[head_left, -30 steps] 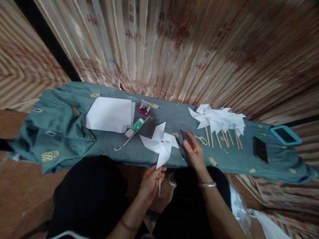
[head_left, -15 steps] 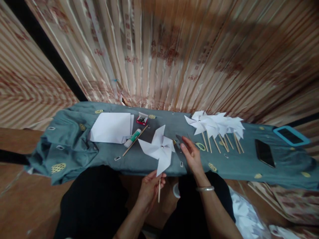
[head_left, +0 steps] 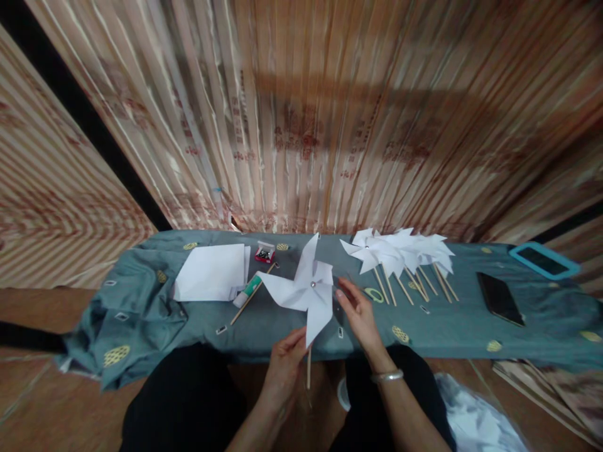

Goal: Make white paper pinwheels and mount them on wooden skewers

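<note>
A white paper pinwheel [head_left: 318, 301] on a wooden stick stands upright over the table's near edge, a shiny pin at its centre. My left hand [head_left: 285, 364] is closed around the stick just under the paper blades. To the right of the blades, my right hand [head_left: 362, 317] holds nothing; its fingers are apart and close to the paper. A green ring-shaped handle [head_left: 374, 295] shows beside this hand, and what joins it is partly hidden. Left of the pinwheel lie a glue stick [head_left: 247, 290], a loose wooden stick [head_left: 245, 307] and a small red box of pins [head_left: 264, 253].
A stack of white paper [head_left: 211, 273] lies at the left on the green cloth [head_left: 292, 336]. Several pinwheels [head_left: 400, 251] overlap at the back right. Farther right are a black phone [head_left: 499, 298] and a blue-framed device [head_left: 544, 260]. A pleated curtain [head_left: 306, 125] hangs behind the table.
The camera view has tilted upward, so the table sits lower. The pinwheel has turned slightly and shifted a little right with my left hand. My right hand has come closer to its blades.
</note>
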Action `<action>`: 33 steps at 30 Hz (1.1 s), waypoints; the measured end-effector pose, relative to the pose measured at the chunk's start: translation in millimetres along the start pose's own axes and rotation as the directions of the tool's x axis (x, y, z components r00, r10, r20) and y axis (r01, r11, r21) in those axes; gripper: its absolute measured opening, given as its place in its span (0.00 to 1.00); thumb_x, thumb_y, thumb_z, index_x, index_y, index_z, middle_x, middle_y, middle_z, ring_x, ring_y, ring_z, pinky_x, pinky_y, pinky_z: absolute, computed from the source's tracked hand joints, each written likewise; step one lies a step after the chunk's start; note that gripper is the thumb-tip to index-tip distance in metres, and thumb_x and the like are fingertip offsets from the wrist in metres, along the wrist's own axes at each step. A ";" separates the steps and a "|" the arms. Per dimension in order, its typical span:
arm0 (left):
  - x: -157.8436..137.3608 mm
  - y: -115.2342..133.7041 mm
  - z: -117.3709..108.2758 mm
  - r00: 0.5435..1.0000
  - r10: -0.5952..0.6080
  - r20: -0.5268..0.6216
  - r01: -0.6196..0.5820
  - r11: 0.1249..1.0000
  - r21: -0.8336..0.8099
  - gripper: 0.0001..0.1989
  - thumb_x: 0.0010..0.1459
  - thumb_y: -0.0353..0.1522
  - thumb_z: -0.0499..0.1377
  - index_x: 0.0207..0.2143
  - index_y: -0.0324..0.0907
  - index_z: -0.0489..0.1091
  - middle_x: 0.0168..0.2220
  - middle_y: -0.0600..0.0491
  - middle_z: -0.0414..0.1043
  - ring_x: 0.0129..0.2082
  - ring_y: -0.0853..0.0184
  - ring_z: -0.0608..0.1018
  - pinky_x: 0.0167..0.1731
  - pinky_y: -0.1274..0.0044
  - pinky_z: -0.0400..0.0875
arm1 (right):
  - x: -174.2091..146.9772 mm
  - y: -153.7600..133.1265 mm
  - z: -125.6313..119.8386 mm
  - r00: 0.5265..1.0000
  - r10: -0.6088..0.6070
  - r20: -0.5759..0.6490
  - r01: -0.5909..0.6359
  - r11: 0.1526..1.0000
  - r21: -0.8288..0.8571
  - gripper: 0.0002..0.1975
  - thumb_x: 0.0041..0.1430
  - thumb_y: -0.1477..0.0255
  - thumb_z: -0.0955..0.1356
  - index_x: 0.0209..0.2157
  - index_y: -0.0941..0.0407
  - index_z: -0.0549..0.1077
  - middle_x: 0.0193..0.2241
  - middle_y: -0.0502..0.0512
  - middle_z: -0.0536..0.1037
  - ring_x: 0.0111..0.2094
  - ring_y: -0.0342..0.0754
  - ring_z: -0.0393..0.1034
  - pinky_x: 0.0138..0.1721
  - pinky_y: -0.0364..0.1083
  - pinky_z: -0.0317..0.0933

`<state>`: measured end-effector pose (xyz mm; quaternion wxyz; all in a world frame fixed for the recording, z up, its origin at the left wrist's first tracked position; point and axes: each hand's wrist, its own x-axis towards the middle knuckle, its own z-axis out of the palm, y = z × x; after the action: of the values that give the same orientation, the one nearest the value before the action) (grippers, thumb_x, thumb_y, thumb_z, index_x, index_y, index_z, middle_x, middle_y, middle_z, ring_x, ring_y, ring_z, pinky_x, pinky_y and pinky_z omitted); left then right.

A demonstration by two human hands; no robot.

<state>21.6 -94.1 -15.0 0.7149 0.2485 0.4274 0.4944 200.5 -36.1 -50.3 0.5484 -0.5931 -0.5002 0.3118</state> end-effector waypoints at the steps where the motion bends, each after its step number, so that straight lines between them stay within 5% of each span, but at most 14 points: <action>1: 2.9 2.7 1.7 1.000 0.007 0.011 -0.008 1.000 0.020 0.15 0.39 0.38 0.72 0.32 0.41 0.82 0.33 0.49 0.80 0.39 0.61 0.77 0.45 0.73 0.67 | 0.9 0.6 0.6 1.000 0.000 -0.009 0.001 1.000 0.006 0.26 0.55 0.53 0.69 0.49 0.56 0.75 0.53 0.65 0.75 0.55 0.59 0.68 0.57 0.60 0.62; 7: 27.1 24.4 13.4 0.994 0.078 0.071 -0.085 0.992 0.097 0.15 0.41 0.38 0.72 0.33 0.41 0.82 0.33 0.48 0.80 0.39 0.61 0.78 0.44 0.73 0.68 | 7.2 3.4 7.9 1.000 0.016 -0.004 -0.016 0.997 0.080 0.26 0.52 0.52 0.70 0.46 0.54 0.76 0.48 0.63 0.79 0.50 0.59 0.72 0.53 0.60 0.65; 11: 47.5 43.2 22.7 0.986 0.146 0.085 -0.152 0.985 0.077 0.16 0.37 0.36 0.73 0.31 0.39 0.82 0.31 0.47 0.81 0.37 0.62 0.78 0.45 0.73 0.68 | 5.9 0.4 16.6 0.988 0.099 0.122 -0.121 0.975 0.184 0.23 0.49 0.51 0.72 0.40 0.54 0.79 0.39 0.59 0.82 0.41 0.55 0.76 0.46 0.54 0.69; 16: 72.9 55.5 21.2 0.984 0.171 0.042 -0.174 0.983 0.065 0.16 0.33 0.35 0.73 0.29 0.40 0.81 0.31 0.47 0.81 0.34 0.62 0.79 0.43 0.71 0.69 | -7.3 -12.9 29.5 0.933 0.130 0.334 -0.223 0.940 0.257 0.24 0.52 0.48 0.69 0.32 0.56 0.82 0.28 0.57 0.82 0.27 0.48 0.74 0.29 0.46 0.66; 20: 81.7 52.4 9.0 0.987 0.159 -0.008 -0.158 0.984 0.080 0.17 0.32 0.34 0.74 0.29 0.40 0.81 0.32 0.47 0.82 0.36 0.61 0.79 0.43 0.71 0.69 | -16.4 -20.2 39.7 0.853 0.125 0.507 -0.320 0.892 0.320 0.18 0.49 0.54 0.73 0.31 0.55 0.82 0.25 0.52 0.80 0.25 0.43 0.70 0.28 0.42 0.63; 26: 82.7 47.0 1.1 0.994 0.112 -0.006 -0.111 0.986 0.127 0.18 0.33 0.34 0.73 0.30 0.37 0.81 0.32 0.47 0.81 0.35 0.61 0.79 0.40 0.73 0.70 | -21.2 -17.1 53.8 0.813 0.188 0.552 -0.438 0.822 0.365 0.13 0.41 0.61 0.78 0.26 0.55 0.80 0.21 0.48 0.78 0.22 0.40 0.67 0.28 0.41 0.62; 33: 81.4 46.5 0.8 0.996 0.087 -0.016 -0.083 0.985 0.154 0.19 0.30 0.34 0.74 0.30 0.39 0.81 0.31 0.48 0.82 0.33 0.63 0.79 0.39 0.73 0.71 | -19.6 -12.3 54.6 0.817 0.178 0.549 -0.422 0.833 0.358 0.15 0.42 0.59 0.77 0.25 0.56 0.78 0.21 0.48 0.77 0.22 0.40 0.67 0.28 0.41 0.62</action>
<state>11.2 -1.2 -8.2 0.6671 0.3150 0.4614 0.4928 141.3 -37.3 -53.1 0.4695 -0.4177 -0.4305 0.6479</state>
